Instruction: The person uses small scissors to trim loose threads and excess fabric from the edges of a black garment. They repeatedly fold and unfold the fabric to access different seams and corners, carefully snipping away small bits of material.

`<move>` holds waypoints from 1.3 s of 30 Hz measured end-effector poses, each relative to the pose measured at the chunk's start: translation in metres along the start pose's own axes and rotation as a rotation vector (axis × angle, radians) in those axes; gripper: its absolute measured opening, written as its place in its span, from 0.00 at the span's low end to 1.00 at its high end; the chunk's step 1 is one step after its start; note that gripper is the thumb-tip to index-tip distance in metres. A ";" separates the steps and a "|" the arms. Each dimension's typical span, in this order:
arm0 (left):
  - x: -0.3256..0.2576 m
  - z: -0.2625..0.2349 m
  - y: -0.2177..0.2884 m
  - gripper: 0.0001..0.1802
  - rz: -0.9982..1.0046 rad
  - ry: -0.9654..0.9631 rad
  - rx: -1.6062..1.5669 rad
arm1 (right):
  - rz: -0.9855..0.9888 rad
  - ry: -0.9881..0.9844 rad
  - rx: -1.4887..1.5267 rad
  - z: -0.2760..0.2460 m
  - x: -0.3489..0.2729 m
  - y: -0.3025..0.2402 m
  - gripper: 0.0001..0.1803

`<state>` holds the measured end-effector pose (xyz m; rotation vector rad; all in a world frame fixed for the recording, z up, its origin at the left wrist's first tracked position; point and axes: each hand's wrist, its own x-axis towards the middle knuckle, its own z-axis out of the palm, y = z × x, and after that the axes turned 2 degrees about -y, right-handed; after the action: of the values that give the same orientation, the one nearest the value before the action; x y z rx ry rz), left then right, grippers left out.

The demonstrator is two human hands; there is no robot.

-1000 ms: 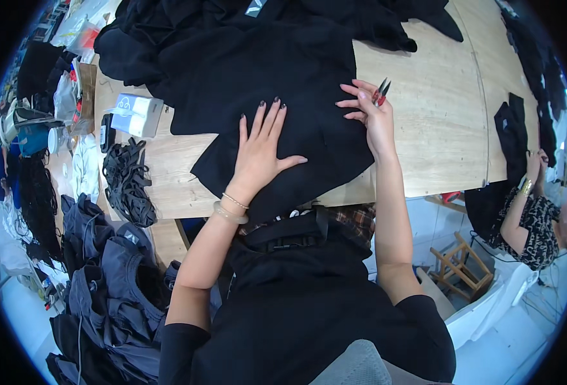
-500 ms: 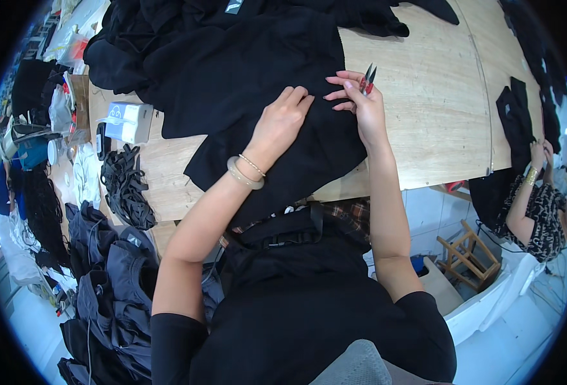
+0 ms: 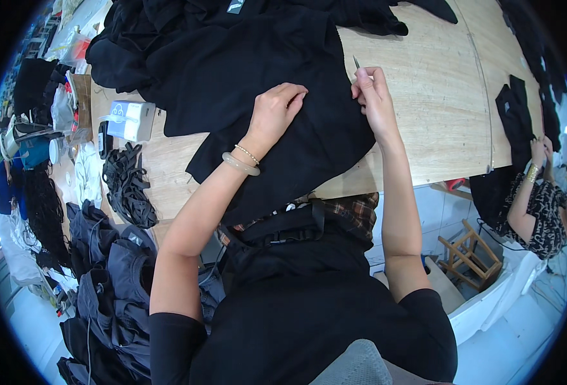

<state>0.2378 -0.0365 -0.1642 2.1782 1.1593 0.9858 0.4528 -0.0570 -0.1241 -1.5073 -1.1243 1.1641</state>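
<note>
Head view: both hands (image 3: pixel 277 112) pinch black garment (image 3: pixel 277 77) (right grip (image 3: pixel 373 96) at edge).

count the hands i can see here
3, maybe more hidden. Left hand pinches the black garment; right hand at its edge holds a thin tool; a co-worker's hand at far right.

matt black cloth garment (image 3: pixel 283 83) on smooth wooden table (image 3: pixel 425 96).
</note>
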 end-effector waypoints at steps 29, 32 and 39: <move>0.004 -0.006 0.004 0.07 -0.119 -0.054 -0.060 | -0.503 -0.295 -1.094 0.026 0.015 -0.039 0.13; 0.003 -0.008 0.003 0.07 -0.217 0.051 -0.104 | -0.446 -0.303 -1.072 0.023 0.015 -0.036 0.12; -0.017 -0.006 0.032 0.09 -0.061 0.038 -0.128 | -0.035 -0.158 0.088 0.015 0.003 -0.005 0.11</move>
<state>0.2431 -0.0671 -0.1449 2.0210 1.1400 1.0496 0.4377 -0.0515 -0.1216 -1.3426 -1.1837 1.3102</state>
